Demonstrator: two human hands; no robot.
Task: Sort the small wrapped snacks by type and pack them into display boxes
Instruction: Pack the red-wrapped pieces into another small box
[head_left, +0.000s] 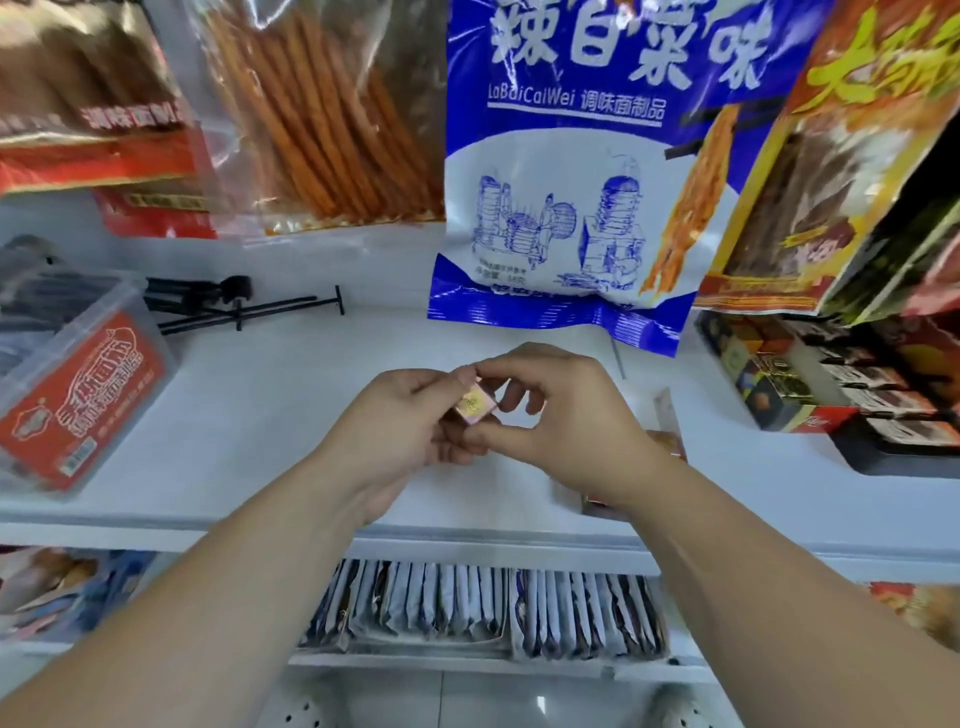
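**Two hands, one small snack**

The left hand (400, 426) and right hand (566, 415) meet fingertip to fingertip over the white shelf (260, 415). Both are narrowly closed on a small wrapped snack (474, 404), a pinkish square with a gold face. The left thumb (441, 382) lies along its upper edge, and the right hand's curled fingers (498, 364) close on it from the other side. The snack sits between the two sets of fingertips, clear of the shelf.

Just beyond the fingers hangs a blue-and-white bag (561, 156). To their right stands a display box (810, 384) of dark packets, and to their left a clear tub with a red label (78, 395). Below the wrists, on a lower shelf, a row of upright packets (467, 608) stands packed edge to edge.
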